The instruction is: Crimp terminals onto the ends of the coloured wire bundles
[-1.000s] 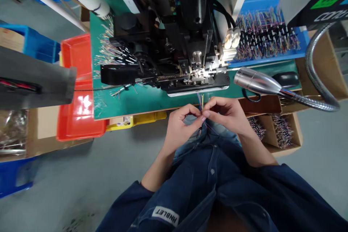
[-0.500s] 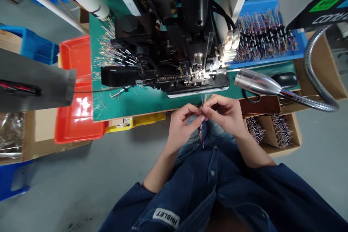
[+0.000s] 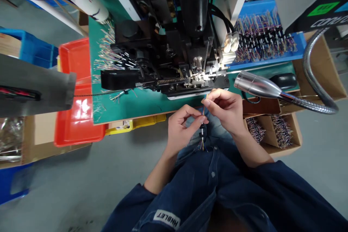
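A short multi-wire cable (image 3: pixel 201 132) hangs between my hands, with thin coloured wires fanning out at its lower end. My left hand (image 3: pixel 185 125) pinches it near the upper part of its dark sleeve. Above that, my right hand (image 3: pixel 224 107) is closed on the coloured wires at the top end, its thumb and forefinger pressed together. Both hands are just in front of the table edge, below the black crimping machine (image 3: pixel 195 76), whose lit working point lies a little beyond my right fingertips.
A blue tray (image 3: pixel 300 47) of wire bundles stands at the right. The metal lamp (image 3: pixel 255 84) reaches in beside my right hand. Red trays (image 3: pixel 78 130) are at the left; more cables lie on the green table top (image 3: pixel 122 110). A divided cardboard box (image 3: pixel 295 134) holds cables at lower right.
My right hand has moved slightly up and away from my left, along the wires. The hands are now apart, and more of the cable's lower sleeve shows under my left hand.
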Demonstrator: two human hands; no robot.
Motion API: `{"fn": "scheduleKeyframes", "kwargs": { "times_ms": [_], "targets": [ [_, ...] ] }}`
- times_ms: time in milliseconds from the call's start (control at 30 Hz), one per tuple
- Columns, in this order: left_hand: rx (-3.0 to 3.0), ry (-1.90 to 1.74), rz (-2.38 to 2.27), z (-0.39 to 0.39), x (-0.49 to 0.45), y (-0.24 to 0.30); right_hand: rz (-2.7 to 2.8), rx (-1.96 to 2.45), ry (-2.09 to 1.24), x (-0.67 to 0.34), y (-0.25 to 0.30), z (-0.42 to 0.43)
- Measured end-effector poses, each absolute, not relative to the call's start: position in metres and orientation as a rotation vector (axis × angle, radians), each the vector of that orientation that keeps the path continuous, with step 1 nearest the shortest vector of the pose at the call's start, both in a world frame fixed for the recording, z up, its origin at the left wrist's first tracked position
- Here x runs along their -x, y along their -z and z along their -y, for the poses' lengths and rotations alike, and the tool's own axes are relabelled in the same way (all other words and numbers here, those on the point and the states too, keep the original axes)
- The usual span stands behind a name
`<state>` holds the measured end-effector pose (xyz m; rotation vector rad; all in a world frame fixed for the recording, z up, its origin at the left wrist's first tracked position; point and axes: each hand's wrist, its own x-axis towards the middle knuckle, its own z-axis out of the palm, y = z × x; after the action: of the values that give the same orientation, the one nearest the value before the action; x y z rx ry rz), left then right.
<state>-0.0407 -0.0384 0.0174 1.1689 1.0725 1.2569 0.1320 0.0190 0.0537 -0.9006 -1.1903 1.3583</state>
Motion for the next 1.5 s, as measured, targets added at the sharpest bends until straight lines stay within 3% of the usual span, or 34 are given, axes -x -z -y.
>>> {"fn": "scheduleKeyframes", "kwargs": {
  "times_ms": [400, 667, 1500],
  "targets": [
    [-0.955, -1.347, -1.078, 0.030, 0.031, -0.019, 1.210, 0.921, -1.196, -0.133, -0.050, -0.022],
    [-0.855, -1.320, -0.985, 0.028, 0.031, -0.010, 1.249, 0.929, -1.484, -0.137, -0.043, -0.018],
    [-0.767, -1.554, -1.060, 0.008, 0.015, -0.004, 1.231, 1.004, -1.365, -0.122, -0.044, -0.030]
  ]
}}
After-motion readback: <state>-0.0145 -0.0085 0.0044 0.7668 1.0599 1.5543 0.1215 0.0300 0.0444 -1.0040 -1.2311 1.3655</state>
